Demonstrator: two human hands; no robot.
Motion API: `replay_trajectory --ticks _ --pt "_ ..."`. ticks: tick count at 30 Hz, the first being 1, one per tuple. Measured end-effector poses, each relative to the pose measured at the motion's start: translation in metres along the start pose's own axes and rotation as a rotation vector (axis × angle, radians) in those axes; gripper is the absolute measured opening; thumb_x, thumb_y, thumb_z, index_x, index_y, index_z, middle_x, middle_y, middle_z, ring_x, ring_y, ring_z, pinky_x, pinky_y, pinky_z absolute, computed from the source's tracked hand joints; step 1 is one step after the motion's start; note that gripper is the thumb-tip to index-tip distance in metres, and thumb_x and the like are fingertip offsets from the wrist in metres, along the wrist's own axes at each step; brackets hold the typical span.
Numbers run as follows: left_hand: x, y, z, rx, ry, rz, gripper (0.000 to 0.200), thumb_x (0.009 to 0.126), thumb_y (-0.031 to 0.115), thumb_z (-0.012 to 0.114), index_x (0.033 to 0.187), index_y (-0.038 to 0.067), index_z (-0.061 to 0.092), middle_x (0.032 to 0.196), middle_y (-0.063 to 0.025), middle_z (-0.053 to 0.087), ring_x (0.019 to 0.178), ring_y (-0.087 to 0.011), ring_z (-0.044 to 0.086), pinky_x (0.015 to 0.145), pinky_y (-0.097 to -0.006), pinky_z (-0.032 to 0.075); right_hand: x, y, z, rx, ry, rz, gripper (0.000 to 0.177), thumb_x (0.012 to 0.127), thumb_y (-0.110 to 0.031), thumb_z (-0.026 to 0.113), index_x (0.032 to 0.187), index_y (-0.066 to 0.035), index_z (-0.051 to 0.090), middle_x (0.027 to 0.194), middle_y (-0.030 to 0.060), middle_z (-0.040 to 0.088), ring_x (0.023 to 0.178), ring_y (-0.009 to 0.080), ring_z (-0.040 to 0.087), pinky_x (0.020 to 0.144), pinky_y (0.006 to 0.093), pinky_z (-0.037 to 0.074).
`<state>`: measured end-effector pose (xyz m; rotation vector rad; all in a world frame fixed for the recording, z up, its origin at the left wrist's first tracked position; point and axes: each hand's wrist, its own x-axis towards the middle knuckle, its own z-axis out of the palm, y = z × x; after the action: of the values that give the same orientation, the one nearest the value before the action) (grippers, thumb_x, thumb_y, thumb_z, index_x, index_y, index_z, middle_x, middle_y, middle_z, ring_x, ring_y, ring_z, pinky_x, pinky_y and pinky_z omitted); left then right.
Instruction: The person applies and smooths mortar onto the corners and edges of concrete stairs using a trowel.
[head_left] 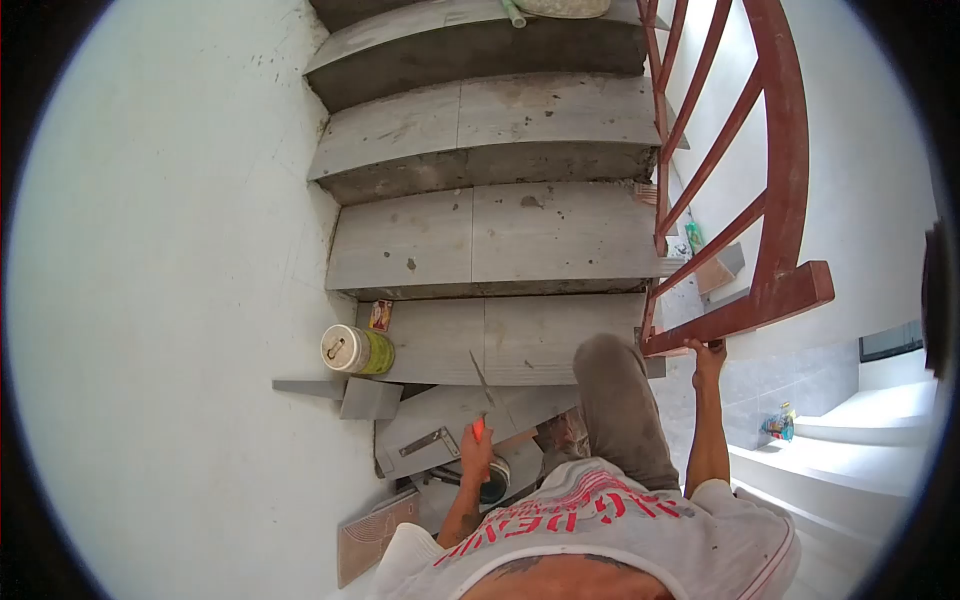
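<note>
My left hand (476,455) is closed around the orange handle of a tool with a thin, pointed metal blade (481,372), which points up toward the stairs. Below that hand sits a dark bucket (497,481), partly hidden by my forearm. A flat grey metal-edged tool (424,452) lies to its left on a grey tile step. Over on the right, my right hand (708,362) grips the lower end of the red stair railing (750,318). My bent knee (610,375) is between the two hands.
Grey tiled stairs (400,235) rise ahead beside a white wall (180,280). On the left stand a yellow-green can (377,353), a small packet (380,315) and a cut tile (370,399). A patterned tile (375,535) leans low by the wall. A clear bottle (783,421) stands far right.
</note>
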<state>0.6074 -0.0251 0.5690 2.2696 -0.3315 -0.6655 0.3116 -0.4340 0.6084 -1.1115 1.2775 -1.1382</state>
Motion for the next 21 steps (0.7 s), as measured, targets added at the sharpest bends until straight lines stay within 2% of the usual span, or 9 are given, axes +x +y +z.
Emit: replay_trajectory --ticks 3,5,6,7,8,12,15,18,21 --pt "0.016 0.010 -0.017 -0.080 -0.053 -0.021 0.036 0.083 0.029 0.063 0.096 -0.002 0.051 0.081 -0.0206 0.061 0.070 -0.0318 0.063 0.063 -0.0404 0.049 -0.007 0.006 0.008 0.016 0.072 -0.029 0.060 0.062 0.006 0.073 0.118 -0.003 0.053 0.105 0.0072 0.061 0.093 0.0182 0.058 0.082 0.0326 0.047" --pt "0.031 0.031 -0.021 -0.146 -0.076 -0.058 0.034 0.083 0.027 0.064 0.095 -0.002 0.050 0.079 -0.0166 0.061 0.063 -0.0255 0.063 0.058 -0.0372 0.049 -0.012 0.016 0.023 -0.057 0.405 -0.039 0.062 0.069 0.004 0.068 0.128 -0.001 0.049 0.098 0.0078 0.059 0.080 0.0161 0.056 0.070 0.0291 0.050" --pt "0.039 0.042 -0.024 -0.229 -0.104 -0.093 0.035 0.083 0.027 0.066 0.095 -0.001 0.050 0.078 -0.0138 0.061 0.058 -0.0211 0.061 0.054 -0.0344 0.049 -0.037 -0.021 0.045 -0.038 0.463 0.384 0.053 0.077 -0.002 0.063 0.128 0.000 0.050 0.094 0.0090 0.060 0.070 0.0149 0.055 0.058 0.0287 0.047" --pt "0.049 0.054 -0.027 -0.314 -0.128 -0.130 0.035 0.082 0.027 0.068 0.095 -0.001 0.050 0.078 -0.0111 0.061 0.054 -0.0167 0.059 0.050 -0.0316 0.049 -0.024 0.034 0.020 0.143 0.063 0.768 0.043 0.081 -0.006 0.059 0.123 0.001 0.055 0.087 0.0069 0.060 0.063 0.0134 0.052 0.050 0.0299 0.043" --pt "0.056 0.077 -0.035 -0.311 -0.120 -0.141 0.035 0.082 0.027 0.068 0.095 -0.001 0.050 0.078 -0.0111 0.061 0.054 -0.0167 0.059 0.050 -0.0316 0.049 -0.050 0.022 0.044 0.299 -0.145 0.747 0.033 0.082 -0.008 0.062 0.114 0.001 0.061 0.086 0.0057 0.062 0.068 0.0136 0.056 0.055 0.0289 0.045" --pt "0.140 0.131 -0.046 0.003 0.035 0.042 0.042 0.084 0.036 0.069 0.094 -0.001 0.051 0.078 -0.0143 0.061 0.072 -0.0283 0.062 0.069 -0.0379 0.051 -0.023 -0.063 0.203 -0.207 -0.384 0.273 0.029 0.086 -0.020 0.067 0.110 -0.004 0.063 0.087 0.0035 0.066 0.080 0.0110 0.061 0.068 0.0240 0.047" --pt "0.245 0.222 -0.094 0.021 0.002 0.193 0.044 0.087 0.040 0.062 0.090 -0.003 0.053 0.083 -0.0184 0.061 0.078 -0.0338 0.059 0.076 -0.0397 0.047 0.110 -0.066 0.324 -0.533 -0.310 -0.501 0.031 0.092 -0.027 0.061 0.108 0.000 0.061 0.097 0.0136 0.066 0.081 0.0179 0.061 0.076 0.0329 0.048" --pt "0.351 0.323 -0.148 -0.247 -0.045 0.090 0.022 0.089 0.022 0.062 0.096 0.005 0.050 0.070 -0.0053 0.058 0.054 -0.0139 0.054 0.048 -0.0276 0.044 0.191 -0.152 0.459 -0.329 -0.315 -0.405 0.040 0.094 -0.030 0.058 0.121 0.000 0.058 0.109 0.0140 0.065 0.088 0.0219 0.060 0.078 0.0319 0.047" --pt "0.410 0.389 -0.161 -0.543 0.040 0.161 0.024 0.087 0.016 0.063 0.101 0.008 0.046 0.077 -0.0064 0.060 0.053 -0.0149 0.055 0.044 -0.0290 0.045 0.244 -0.179 0.536 -0.457 -0.356 -0.501 0.044 0.095 -0.032 0.057 0.125 -0.001 0.056 0.112 0.0139 0.065 0.089 0.0218 0.061 0.080 0.0325 0.047"
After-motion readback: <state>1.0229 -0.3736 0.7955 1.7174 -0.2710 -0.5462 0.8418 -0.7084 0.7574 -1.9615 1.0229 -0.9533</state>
